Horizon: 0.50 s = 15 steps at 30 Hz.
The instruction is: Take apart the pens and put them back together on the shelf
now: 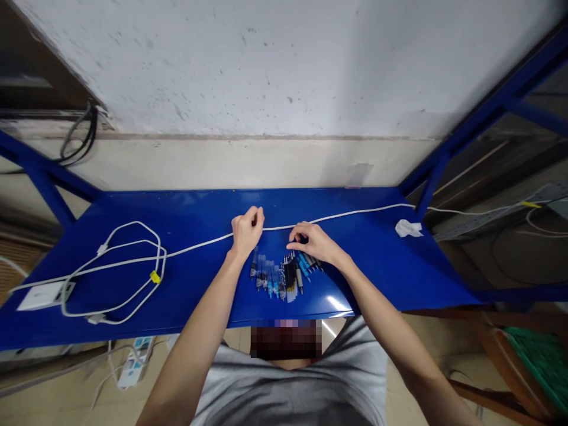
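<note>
My left hand (247,232) is raised over the blue table with its fingers curled closed; whatever may be in them is hidden. Below it lies a row of clear pen barrels (269,278), some with dark or light blue ends. My right hand (313,241) hovers just above the pen parts, its fingers bent and a small gap between thumb and fingertips, with nothing visible in it. Under it are dark, slim pen refills (289,275) and several blue and grey pen pieces (305,267), one longer and grey. Small details of these parts are blurred.
A white cable (199,242) runs across the blue table (355,248) behind the pen parts. At left lie a coiled cable (162,251) with a yellow tag and a white box (42,296). Crumpled tissue (408,228) sits at right. A wall (266,163) stands behind.
</note>
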Available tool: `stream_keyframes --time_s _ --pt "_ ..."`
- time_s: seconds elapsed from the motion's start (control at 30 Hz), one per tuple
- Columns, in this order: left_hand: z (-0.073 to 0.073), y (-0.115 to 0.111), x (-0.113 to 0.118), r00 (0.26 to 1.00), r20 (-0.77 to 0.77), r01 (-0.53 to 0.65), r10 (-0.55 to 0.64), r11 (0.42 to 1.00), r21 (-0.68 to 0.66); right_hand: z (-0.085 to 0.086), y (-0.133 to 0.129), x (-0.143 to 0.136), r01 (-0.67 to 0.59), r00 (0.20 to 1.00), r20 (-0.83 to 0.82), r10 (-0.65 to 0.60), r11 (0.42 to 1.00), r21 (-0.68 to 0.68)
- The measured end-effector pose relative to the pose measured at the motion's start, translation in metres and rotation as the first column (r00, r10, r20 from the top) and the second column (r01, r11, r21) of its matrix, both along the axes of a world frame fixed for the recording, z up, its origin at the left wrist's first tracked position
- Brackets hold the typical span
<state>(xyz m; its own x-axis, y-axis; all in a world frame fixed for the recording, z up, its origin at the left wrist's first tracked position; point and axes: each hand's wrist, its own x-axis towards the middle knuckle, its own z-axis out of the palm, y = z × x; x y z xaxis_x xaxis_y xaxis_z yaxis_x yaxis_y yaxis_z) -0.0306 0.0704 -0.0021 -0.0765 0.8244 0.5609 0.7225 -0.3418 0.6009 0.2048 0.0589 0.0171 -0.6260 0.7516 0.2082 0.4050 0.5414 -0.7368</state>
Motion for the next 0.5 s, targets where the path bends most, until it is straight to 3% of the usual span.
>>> stream_keyframes --time_s 0.13,0.23,0.37,0.5 --pt "-0.002 -0.007 0.002 0.999 0.036 0.000 -0.002 0.999 0.043 0.009 -0.001 0.004 -0.014 0.996 -0.088 0.012 1.000 -0.025" --pt "-0.004 -0.009 0.002 0.999 0.048 -0.003 0.000 0.998 0.062 0.018 -0.021 0.003 -0.066 0.995 -0.075 0.064 0.998 -0.014" --pt "-0.005 -0.008 0.001 0.996 0.086 -0.039 0.036 0.998 0.041 0.024 -0.067 0.005 -0.046 0.993 0.115 0.037 0.996 0.077" --pt "-0.005 -0.006 0.000 0.994 0.106 -0.039 0.034 0.998 0.044 0.018 -0.102 0.009 -0.048 0.961 0.276 0.019 0.994 0.097"
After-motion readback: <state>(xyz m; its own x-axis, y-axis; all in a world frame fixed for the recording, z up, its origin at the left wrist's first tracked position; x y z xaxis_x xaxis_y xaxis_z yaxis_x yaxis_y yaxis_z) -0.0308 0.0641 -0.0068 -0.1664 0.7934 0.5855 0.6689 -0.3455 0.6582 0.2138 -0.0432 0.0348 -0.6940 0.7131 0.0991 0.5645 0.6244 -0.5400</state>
